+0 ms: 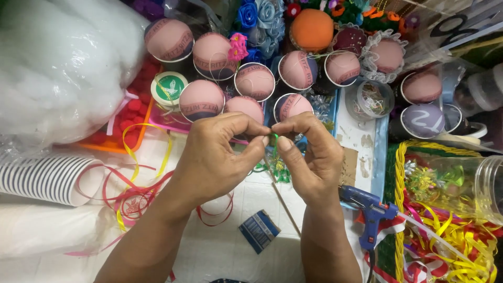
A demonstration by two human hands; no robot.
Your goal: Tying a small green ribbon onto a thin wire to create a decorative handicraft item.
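Observation:
My left hand (217, 157) and my right hand (309, 154) meet at the middle of the head view, fingertips pinched together on a small green piece (274, 138). It sits at the top of a thin brown stick (285, 202) that slants down toward me beneath my right hand. Right behind my fingers stand several small cups topped with pink fabric domes (201, 99). The piece itself is mostly hidden by my fingertips.
A blue glue gun (369, 209) lies right of my right wrist. A stack of striped paper cups (50, 181) lies at the left, white stuffing (57, 68) above it. Red and yellow ribbons (136, 196) trail over the white surface. A clear jar (461, 183) of ribbon sits at the right.

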